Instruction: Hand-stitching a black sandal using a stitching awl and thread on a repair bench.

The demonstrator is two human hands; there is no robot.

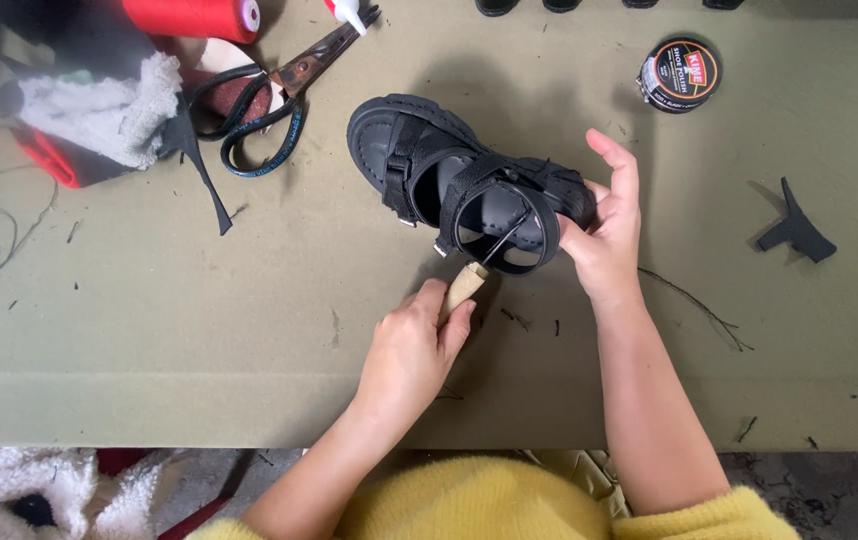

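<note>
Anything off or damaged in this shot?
Scissors have rusty blades. A loose black scrap and thread bits litter the table. Sandal, held by the right hand, shows no clear damage.

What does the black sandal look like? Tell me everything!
The black sandal is chunky, with a thick sole and wide fabric-looking straps with small metal fittings. It lies tilted on the olive-green table, toe pointing upper left. The right hand grips its heel; the left hand pokes a wooden-handled awl at its back strap.
</note>
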